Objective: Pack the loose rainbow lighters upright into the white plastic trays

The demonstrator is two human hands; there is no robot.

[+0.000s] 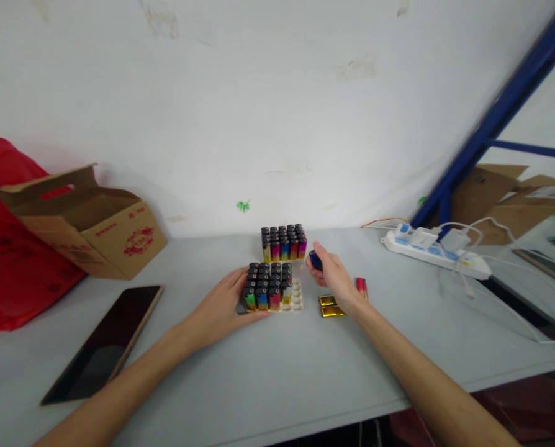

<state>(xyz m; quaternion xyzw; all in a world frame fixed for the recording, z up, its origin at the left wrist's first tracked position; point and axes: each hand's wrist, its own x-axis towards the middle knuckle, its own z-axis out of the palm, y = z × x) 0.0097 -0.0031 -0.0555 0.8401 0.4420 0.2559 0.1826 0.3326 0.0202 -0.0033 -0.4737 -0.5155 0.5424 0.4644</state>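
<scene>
My left hand [221,304] grips the left side of a pale tray [298,299], its thumb along the front edge and its fingers behind. Upright lighters [268,287] with black tops and coloured bodies fill most of this tray. Its right-hand column of round holes is bare. A dark blue lighter [315,261] is pinched in my right hand [333,276], held above the table to the right of the tray. Below that hand, gold lighters [331,307] lie on the table, and a red lighter [362,287] lies beside its wrist.
Behind the tray stands a second block of upright lighters [284,243]. To the left are a tablet [105,341], an open cardboard box [114,239] and a red bag [7,248]. A power strip [436,253] with plugs and loose cables lies at the right, near a blue frame [491,124].
</scene>
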